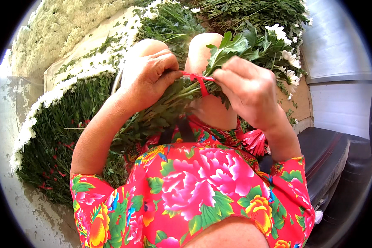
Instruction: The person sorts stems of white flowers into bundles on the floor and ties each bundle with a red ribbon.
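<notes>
A bunch of white chrysanthemums lies across my lap, its white heads toward the upper right and its leafy stems toward the lower left. Around the stems runs a red ribbon, pulled taut between my two hands above the bunch. My left hand pinches one end of the ribbon between thumb and fingers. On the other side my right hand is closed on the other end, close to the leaves. The stems under my hands are partly hidden by my forearm and the leaves.
Several tied bundles of white flowers are heaped at my left. More cut greenery is piled ahead. By my right hip hang red ribbon strips, beside a black padded seat. A pale wall panel stands at the right.
</notes>
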Demonstrator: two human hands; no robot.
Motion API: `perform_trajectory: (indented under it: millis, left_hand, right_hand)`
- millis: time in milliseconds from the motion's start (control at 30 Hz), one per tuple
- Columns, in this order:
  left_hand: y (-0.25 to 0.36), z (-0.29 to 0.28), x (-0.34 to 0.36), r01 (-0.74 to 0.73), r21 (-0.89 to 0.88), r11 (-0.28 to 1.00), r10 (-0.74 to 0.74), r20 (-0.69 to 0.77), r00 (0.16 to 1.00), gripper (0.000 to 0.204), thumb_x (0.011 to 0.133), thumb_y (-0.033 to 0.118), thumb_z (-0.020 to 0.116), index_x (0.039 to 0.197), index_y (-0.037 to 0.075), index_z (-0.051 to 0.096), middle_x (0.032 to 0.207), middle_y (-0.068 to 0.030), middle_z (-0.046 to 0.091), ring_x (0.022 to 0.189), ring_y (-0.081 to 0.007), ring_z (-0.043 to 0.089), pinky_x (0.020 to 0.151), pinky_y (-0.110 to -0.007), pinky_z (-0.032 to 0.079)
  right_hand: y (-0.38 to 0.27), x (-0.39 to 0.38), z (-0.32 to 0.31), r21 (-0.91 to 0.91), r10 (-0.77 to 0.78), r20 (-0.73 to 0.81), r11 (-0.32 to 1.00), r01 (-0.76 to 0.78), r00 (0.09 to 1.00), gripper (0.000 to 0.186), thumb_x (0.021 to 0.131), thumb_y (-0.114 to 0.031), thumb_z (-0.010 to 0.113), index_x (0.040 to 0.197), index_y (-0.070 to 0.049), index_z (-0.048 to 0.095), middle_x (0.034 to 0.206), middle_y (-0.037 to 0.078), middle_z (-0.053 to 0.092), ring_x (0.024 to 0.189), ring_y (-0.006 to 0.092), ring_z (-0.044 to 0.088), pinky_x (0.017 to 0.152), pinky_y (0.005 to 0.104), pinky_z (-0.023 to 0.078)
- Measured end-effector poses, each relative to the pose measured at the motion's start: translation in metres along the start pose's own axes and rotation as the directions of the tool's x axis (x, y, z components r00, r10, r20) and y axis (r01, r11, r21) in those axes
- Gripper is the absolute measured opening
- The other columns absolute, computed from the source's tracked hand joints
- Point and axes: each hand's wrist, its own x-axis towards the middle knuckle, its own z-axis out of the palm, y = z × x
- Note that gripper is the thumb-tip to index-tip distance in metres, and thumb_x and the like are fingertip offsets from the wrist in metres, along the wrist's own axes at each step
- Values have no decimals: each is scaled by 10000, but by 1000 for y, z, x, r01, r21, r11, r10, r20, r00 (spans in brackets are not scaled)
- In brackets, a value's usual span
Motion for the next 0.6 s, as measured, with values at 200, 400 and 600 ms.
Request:
perform_trajectory:
  millis: [200,400,600]
  left_hand:
    - [5,-8,6,73,-30,997,-68,149,986,201,956,130,659,800,15,605,809,-85,590,749,-234,617,711,-354,486]
    - [27,-7,22,558,-776,295,-269,493,828,297,1044,258,580,892,19,668,863,-75,647,684,-108,633,512,-189,406]
    - [33,9,18,448,-856,257,-343,353,871,152,995,134,656,1073,5,678,906,-53,698,726,-93,650,572,-205,470]
  right_hand:
    - [3,-24,-8,92,135,75,986,-142,988,150,818,7,764,953,-4,698,883,106,653,759,300,683,652,372,552]
    - [1,-10,1,270,192,32,943,-193,981,167,824,29,755,978,2,698,936,113,666,793,297,689,700,375,556]
    - [2,-4,1,181,15,-110,983,5,994,202,783,23,792,967,-7,716,914,111,667,757,266,691,646,344,553]
